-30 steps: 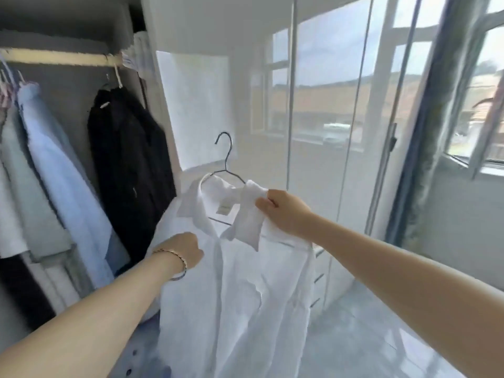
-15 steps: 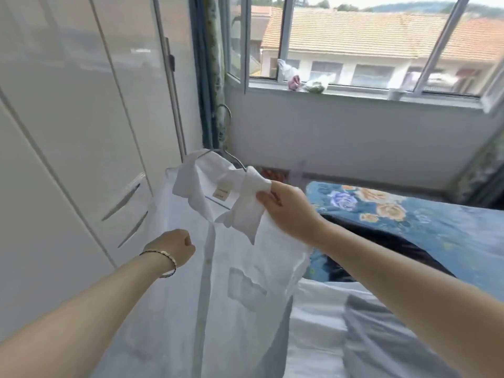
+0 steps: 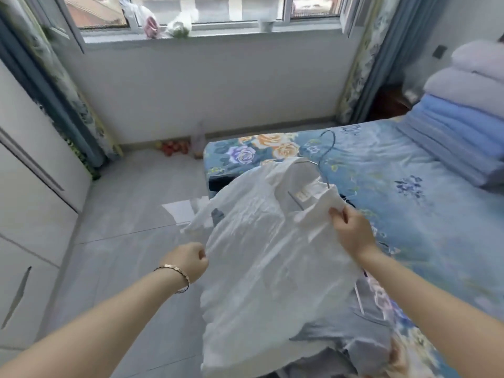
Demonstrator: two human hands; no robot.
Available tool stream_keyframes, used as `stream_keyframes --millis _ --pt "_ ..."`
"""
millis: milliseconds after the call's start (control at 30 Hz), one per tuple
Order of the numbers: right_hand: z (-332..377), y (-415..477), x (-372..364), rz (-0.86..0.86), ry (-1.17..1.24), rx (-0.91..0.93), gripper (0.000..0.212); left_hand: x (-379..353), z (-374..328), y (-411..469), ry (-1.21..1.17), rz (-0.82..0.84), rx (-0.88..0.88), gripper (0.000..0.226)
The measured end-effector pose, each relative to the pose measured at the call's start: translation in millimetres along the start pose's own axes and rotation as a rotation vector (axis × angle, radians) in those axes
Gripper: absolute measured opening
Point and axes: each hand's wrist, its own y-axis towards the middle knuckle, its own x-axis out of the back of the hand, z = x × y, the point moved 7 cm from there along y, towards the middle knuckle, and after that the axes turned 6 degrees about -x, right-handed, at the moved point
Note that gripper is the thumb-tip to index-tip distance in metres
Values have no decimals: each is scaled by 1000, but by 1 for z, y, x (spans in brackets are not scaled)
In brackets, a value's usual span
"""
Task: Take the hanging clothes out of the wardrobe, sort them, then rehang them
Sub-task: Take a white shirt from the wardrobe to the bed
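Hanging over the near corner of the floral bed (image 3: 409,214), a white shirt (image 3: 259,255) is held out between two hands.
The shirt spreads wide and hides most of the grey clothing (image 3: 354,331) under it. The wire hanger (image 3: 326,148) is inside the collar, with only the hook and a bit of bar showing. The right hand (image 3: 354,233) pinches the collar. The left hand (image 3: 191,261) is fisted on the shirt's edge, fingertips out of sight.

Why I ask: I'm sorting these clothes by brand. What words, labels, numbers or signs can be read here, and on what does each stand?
The neck label inside the collar of the white shirt: a pale tag with faint marks, too small and blurred to read.
No other words, numbers or signs can be read anywhere else in the head view.
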Motion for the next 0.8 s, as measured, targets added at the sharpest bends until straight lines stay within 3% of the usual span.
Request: stream_keyframes --millis 67,200,300,633,700,800 --pt "-64 20 12 -40 -42 -127 41 -19 -25 20 44 36 -20 16" --pt "-181 43 25 -43 -132 -375 24 -60 -71 59 56 110 -64 14" --pt "-247 52 27 -41 -205 -505 25 -87 -100 83 83 122 -98 17" --pt "-341 74 33 -201 -325 -843 34 -141 -106 105 13 270 -82 20" --pt "-339 70 21 -112 -393 -931 42 -134 -105 106 43 243 -83 18" --pt "-308 73 -19 164 -535 -807 44 -123 -100 106 62 219 -68 14"
